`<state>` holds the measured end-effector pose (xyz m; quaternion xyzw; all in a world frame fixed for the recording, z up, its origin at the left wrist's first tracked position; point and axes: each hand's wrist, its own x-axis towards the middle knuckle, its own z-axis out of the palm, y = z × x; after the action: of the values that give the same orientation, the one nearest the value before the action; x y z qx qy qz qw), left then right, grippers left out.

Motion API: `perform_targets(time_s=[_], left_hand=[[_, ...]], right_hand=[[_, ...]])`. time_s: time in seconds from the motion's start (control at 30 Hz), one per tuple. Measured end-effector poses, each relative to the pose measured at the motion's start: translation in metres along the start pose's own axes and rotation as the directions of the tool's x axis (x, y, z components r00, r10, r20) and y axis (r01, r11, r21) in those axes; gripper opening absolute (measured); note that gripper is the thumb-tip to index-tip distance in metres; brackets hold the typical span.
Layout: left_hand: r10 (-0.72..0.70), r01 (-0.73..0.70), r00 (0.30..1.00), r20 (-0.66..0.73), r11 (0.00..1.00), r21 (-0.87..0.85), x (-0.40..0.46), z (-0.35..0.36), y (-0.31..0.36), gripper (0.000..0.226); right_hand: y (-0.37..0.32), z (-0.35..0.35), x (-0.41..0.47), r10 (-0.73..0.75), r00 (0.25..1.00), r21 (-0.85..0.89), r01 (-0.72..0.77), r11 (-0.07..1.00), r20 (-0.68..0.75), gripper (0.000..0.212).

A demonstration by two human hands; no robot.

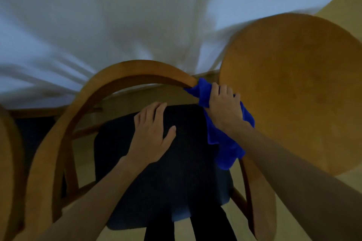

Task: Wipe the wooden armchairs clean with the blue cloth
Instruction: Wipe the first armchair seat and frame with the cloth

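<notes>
Picture dim, bluish-grey. Soft pale light from far white curtain (121, 15). Curtain smeared with motion blur, streaks on far left. Edges bend round, wide lens. Dark seat (156, 172) nearly black. No glare. Near arms shadowed.

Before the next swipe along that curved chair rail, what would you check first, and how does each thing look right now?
1. Blue cloth held by the right hand: ok.
2. Cloth touching the curved wooden rail: ok, at its right end.
3. Left hand steadying on the dark seat cushion, fingers flat: ok.
4. Rail ahead free of obstacles: ok.
5. Room beside the round wooden table: not ok, the right hand is close to its edge.
6. Dirt left on the rail: cannot tell, the picture is dim and blurred.
</notes>
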<state>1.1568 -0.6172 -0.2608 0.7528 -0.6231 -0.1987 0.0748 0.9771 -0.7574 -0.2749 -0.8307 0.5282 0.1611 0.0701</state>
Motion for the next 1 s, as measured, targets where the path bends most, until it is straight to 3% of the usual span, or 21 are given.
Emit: perform_targets(time_s=[0.23,0.43,0.7,1.0], left_hand=[[-0.294,0.288,0.954,-0.055,0.953,-0.088,-0.033,0.000,-0.054,0.059],[-0.331,0.320,0.939,-0.092,0.940,-0.117,-0.052,0.000,-0.077,0.058],[-0.380,0.365,0.868,-0.320,0.925,-0.110,-0.050,-0.046,-0.109,0.060],[-0.420,0.439,0.857,-0.299,0.898,-0.004,-0.071,-0.070,-0.165,0.074]], right_hand=[[-0.039,-0.031,0.059,-0.257,0.964,0.245,0.233,0.941,0.070,0.038],[-0.082,-0.068,0.081,-0.436,0.899,0.291,0.410,0.864,0.029,0.052],[-0.191,-0.098,0.093,-0.650,0.760,-0.193,0.638,0.746,-0.002,0.059],[-0.276,-0.098,0.074,-0.668,0.729,-0.433,0.656,0.618,0.150,0.052]])
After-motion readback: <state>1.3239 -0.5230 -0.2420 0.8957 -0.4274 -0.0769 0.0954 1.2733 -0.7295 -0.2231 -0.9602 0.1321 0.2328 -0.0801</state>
